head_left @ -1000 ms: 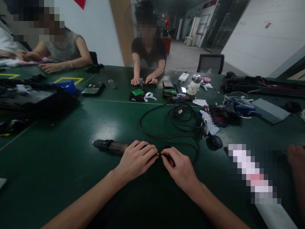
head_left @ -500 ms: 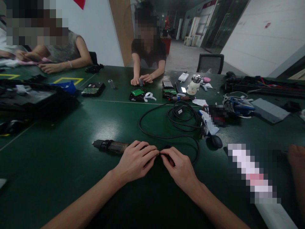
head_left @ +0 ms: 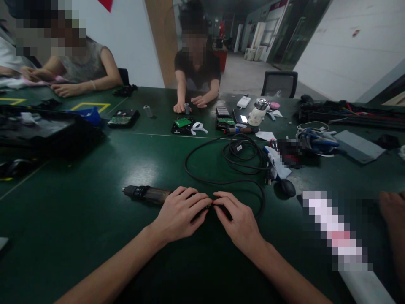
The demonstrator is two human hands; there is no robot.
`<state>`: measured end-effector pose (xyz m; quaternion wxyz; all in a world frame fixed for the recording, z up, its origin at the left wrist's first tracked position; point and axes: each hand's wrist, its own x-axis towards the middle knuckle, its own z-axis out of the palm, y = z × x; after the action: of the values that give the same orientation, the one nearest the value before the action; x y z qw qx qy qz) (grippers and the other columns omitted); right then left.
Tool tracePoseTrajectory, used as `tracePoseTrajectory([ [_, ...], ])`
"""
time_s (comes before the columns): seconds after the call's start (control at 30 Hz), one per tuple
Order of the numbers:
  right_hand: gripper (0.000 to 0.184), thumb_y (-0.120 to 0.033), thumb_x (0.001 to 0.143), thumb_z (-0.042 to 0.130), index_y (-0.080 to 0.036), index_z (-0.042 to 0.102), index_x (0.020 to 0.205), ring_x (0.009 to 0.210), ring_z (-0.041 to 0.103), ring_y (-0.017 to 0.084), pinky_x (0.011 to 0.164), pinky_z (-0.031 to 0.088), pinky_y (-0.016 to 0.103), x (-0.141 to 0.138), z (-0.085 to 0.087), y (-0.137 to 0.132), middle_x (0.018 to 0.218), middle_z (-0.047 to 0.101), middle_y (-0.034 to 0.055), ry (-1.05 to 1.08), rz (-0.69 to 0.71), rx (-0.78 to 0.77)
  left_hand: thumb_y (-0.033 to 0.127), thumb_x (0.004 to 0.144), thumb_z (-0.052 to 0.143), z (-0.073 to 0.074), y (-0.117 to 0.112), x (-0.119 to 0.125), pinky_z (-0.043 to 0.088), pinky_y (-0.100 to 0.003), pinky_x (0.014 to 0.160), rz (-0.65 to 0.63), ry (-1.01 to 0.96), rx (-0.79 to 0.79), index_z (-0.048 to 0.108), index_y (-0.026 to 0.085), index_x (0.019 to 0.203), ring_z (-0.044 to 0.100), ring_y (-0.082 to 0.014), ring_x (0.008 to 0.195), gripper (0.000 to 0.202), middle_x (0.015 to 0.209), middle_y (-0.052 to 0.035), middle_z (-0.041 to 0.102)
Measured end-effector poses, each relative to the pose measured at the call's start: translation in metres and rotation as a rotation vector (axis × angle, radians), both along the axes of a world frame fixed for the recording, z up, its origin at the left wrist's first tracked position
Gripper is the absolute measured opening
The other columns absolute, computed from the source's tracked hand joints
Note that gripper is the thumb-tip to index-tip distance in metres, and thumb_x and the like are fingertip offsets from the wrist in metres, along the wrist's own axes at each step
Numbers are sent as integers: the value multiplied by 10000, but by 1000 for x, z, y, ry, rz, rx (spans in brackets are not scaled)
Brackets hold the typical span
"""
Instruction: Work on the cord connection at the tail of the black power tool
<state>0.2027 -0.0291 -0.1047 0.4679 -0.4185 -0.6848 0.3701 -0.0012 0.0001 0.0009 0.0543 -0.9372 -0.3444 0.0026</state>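
A dark cylindrical tool (head_left: 144, 194) lies on the green table (head_left: 95, 219) with its tip pointing left. My left hand (head_left: 182, 213) is wrapped over the tool's rear end. My right hand (head_left: 236, 219) sits right beside it, fingertips pinched on the end of a black cable (head_left: 221, 182) that loops away across the table. The fingertips of both hands meet where the cable joins the tool; the joint itself is hidden under my fingers.
Across the table a person's hands (head_left: 190, 105) handle a small cylinder near circuit boards (head_left: 183, 123). Another person sits far left. A black case (head_left: 47, 131) stands left, tools and cables (head_left: 313, 141) right, a black mouse (head_left: 287, 187) near the cable. Another hand (head_left: 390, 207) shows at right.
My right hand's fingers have closed up against my left hand, covering the small gap and metal end seen earlier. The tool has stayed in place.
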Motion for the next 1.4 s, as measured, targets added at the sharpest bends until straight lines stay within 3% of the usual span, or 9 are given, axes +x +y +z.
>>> tracePoseTrajectory([
  [0.2,164,-198,1053,548,-269,639,1169,1122,713,206,968,562,361,0,1,0,1267,718,21,-22,41,-9,321,1047,575,-2,1,-1,465,-412,904,17,11,42,667,222,1170,661,-216,1056,183,1166,-20,740],
  [0.37,165,-205,1058,530,-260,643,1166,1099,725,215,951,573,369,1,4,0,1262,725,42,-26,31,4,284,1021,575,0,-1,0,468,-419,909,0,4,11,658,251,1253,657,-233,1077,248,1201,-31,732],
  [0.53,165,-202,1052,536,-264,646,1159,1087,735,213,944,573,356,1,4,0,1245,736,34,-38,28,6,311,1035,572,0,0,1,473,-404,896,22,15,59,678,220,1143,668,-223,1037,176,1132,-42,743],
  [1.07,149,-197,1061,540,-262,636,1155,1122,713,226,984,572,394,-1,3,-1,1217,733,43,-56,18,4,304,1037,576,1,0,0,451,-421,911,3,12,11,642,254,1277,648,-230,1081,254,1237,-19,724],
  [1.4,163,-203,1074,534,-264,650,1172,1100,706,229,989,576,411,-3,1,-1,1171,734,49,-42,8,14,326,1046,586,-2,0,0,467,-403,908,27,16,46,669,221,1161,668,-219,1048,176,1160,-25,741],
])
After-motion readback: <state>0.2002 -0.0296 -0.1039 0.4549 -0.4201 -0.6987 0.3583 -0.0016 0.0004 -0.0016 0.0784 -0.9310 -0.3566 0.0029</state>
